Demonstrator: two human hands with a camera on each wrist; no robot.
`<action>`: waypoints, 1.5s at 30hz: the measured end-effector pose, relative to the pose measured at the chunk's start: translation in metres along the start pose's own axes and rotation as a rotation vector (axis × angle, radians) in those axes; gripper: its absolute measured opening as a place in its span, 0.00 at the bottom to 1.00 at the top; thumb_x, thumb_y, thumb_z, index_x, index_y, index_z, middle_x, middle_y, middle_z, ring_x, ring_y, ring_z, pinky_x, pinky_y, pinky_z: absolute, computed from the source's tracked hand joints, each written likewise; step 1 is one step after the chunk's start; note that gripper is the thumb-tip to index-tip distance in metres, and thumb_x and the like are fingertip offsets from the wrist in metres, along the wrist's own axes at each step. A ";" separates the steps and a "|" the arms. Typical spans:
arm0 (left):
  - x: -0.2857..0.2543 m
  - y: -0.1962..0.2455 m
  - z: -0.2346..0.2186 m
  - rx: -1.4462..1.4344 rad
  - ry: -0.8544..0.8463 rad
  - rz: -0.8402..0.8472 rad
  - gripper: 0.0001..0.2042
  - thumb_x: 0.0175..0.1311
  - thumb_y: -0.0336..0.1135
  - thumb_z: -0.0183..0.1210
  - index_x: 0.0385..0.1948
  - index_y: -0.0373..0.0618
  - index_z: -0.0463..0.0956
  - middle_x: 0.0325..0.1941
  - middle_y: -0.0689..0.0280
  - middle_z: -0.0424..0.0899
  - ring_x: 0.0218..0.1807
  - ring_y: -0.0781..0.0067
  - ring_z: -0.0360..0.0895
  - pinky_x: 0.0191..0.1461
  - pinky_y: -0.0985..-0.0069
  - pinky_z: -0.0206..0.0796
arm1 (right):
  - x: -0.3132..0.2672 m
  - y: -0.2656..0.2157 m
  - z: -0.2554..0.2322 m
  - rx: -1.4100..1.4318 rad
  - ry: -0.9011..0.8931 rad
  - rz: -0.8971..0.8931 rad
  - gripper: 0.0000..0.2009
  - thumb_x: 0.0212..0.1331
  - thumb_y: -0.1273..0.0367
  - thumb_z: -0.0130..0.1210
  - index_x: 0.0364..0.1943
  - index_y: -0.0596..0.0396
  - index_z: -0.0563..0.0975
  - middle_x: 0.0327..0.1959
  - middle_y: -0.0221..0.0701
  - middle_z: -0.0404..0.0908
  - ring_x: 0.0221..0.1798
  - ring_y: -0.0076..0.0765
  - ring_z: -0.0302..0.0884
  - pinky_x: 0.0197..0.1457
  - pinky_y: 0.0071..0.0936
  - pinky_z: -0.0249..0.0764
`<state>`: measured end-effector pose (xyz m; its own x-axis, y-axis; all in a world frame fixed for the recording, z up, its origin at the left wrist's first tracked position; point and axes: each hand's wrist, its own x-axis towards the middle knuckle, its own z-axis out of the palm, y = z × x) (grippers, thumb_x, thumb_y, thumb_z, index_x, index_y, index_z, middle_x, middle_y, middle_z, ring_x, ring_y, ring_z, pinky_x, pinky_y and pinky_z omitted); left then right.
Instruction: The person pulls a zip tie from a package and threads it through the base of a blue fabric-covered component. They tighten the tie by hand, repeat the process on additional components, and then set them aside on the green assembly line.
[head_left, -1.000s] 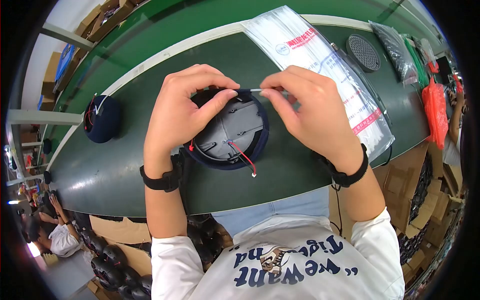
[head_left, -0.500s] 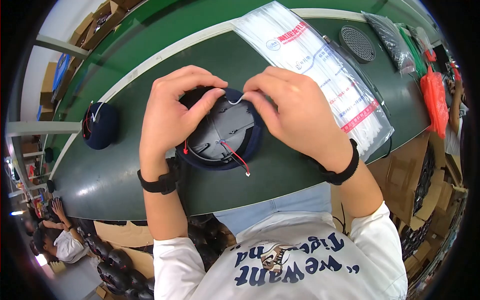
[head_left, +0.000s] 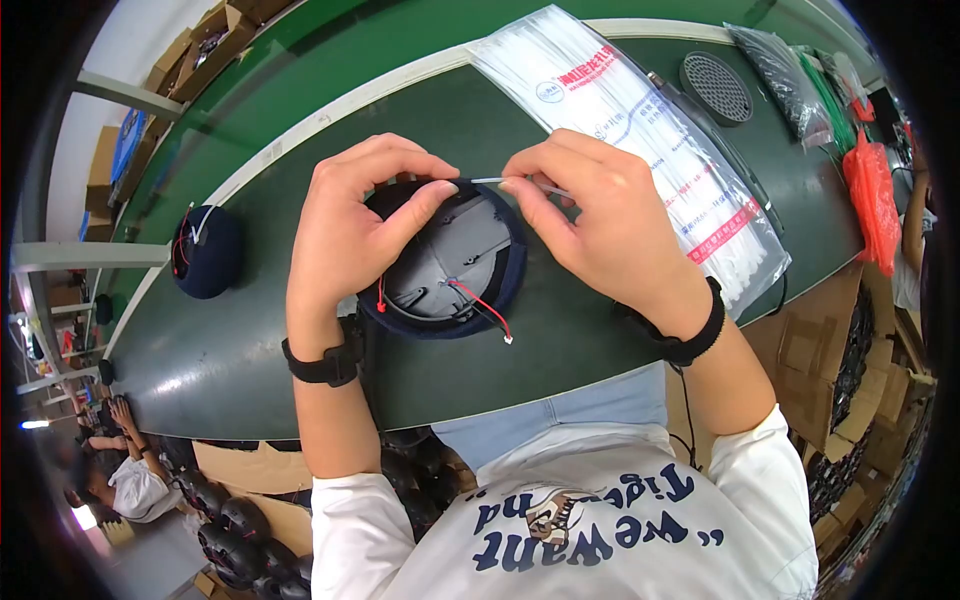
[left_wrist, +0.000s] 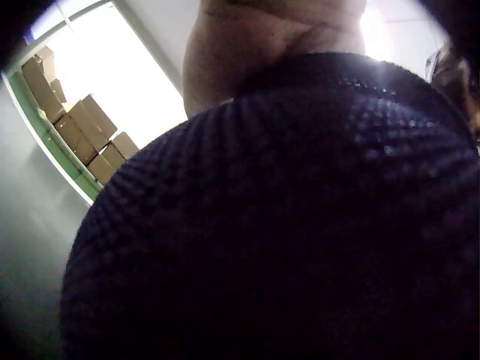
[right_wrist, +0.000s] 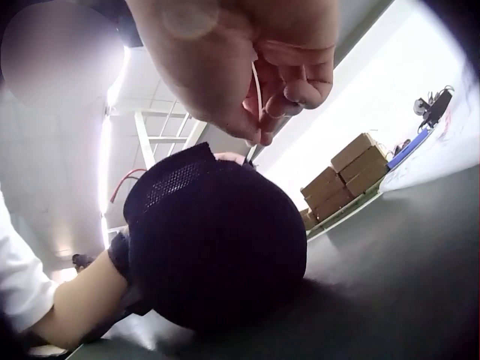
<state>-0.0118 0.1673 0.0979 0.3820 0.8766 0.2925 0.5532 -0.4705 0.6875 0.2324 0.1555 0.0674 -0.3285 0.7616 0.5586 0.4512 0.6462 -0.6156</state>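
Note:
A round part in dark blue mesh fabric (head_left: 515,255), with a grey plastic inside (head_left: 455,255), lies open side up on the green table. Red and black wires (head_left: 484,307) hang out of it. The left hand (head_left: 355,215) pinches the fabric at its far rim between thumb and index finger. Above that rim the right hand (head_left: 600,215) pinches a thin white strip (head_left: 487,181), one end reaching the left fingertips. In the right wrist view the strip (right_wrist: 258,94) runs between the right hand's fingers; the mesh cover (right_wrist: 217,240) hides most of the left hand.
A clear bag of white strips (head_left: 650,150) lies right of the hands, beside a round grey grille (head_left: 716,88). Another blue round part (head_left: 208,252) stands at the left. Farther right are a dark bag (head_left: 785,85) and a red bag (head_left: 872,205).
The white strip bent toward the right fingers half a second ago and now lies straight between both hands. The right hand has shifted slightly right since then.

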 end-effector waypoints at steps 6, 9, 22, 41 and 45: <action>0.001 -0.001 0.002 -0.001 0.000 0.044 0.06 0.62 0.26 0.72 0.39 0.37 0.89 0.40 0.61 0.90 0.38 0.68 0.86 0.45 0.74 0.76 | 0.003 -0.002 0.010 0.068 0.005 -0.050 0.03 0.64 0.74 0.65 0.38 0.58 0.83 0.32 0.38 0.81 0.34 0.51 0.82 0.39 0.40 0.79; 0.000 0.002 0.000 -0.017 -0.021 0.008 0.06 0.62 0.26 0.72 0.40 0.37 0.89 0.40 0.61 0.90 0.39 0.68 0.87 0.46 0.74 0.77 | 0.002 0.004 0.002 0.117 -0.015 0.027 0.03 0.63 0.75 0.65 0.39 0.59 0.84 0.32 0.38 0.82 0.35 0.51 0.82 0.39 0.39 0.79; 0.000 0.004 0.006 -0.017 0.001 -0.024 0.06 0.61 0.27 0.72 0.38 0.38 0.90 0.39 0.61 0.91 0.41 0.65 0.88 0.50 0.73 0.77 | 0.006 0.009 0.001 0.210 -0.025 0.039 0.03 0.63 0.74 0.66 0.37 0.60 0.86 0.31 0.38 0.86 0.30 0.40 0.86 0.36 0.34 0.81; -0.001 0.001 0.006 -0.066 -0.040 0.011 0.09 0.61 0.27 0.72 0.42 0.39 0.89 0.41 0.60 0.90 0.43 0.65 0.87 0.50 0.71 0.77 | -0.017 0.009 -0.029 0.409 -0.010 0.182 0.08 0.63 0.75 0.66 0.45 0.56 0.85 0.36 0.25 0.83 0.33 0.24 0.75 0.37 0.23 0.73; 0.000 0.014 0.000 -0.035 -0.016 0.051 0.15 0.59 0.28 0.73 0.48 0.41 0.88 0.45 0.59 0.89 0.47 0.63 0.86 0.54 0.69 0.76 | -0.029 0.004 -0.030 0.373 -0.180 0.122 0.09 0.61 0.77 0.69 0.44 0.52 0.87 0.40 0.28 0.80 0.39 0.30 0.79 0.41 0.27 0.75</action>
<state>-0.0041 0.1607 0.1079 0.4209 0.8499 0.3169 0.5070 -0.5101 0.6948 0.2685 0.1351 0.0652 -0.4462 0.8086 0.3835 0.1755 0.4992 -0.8485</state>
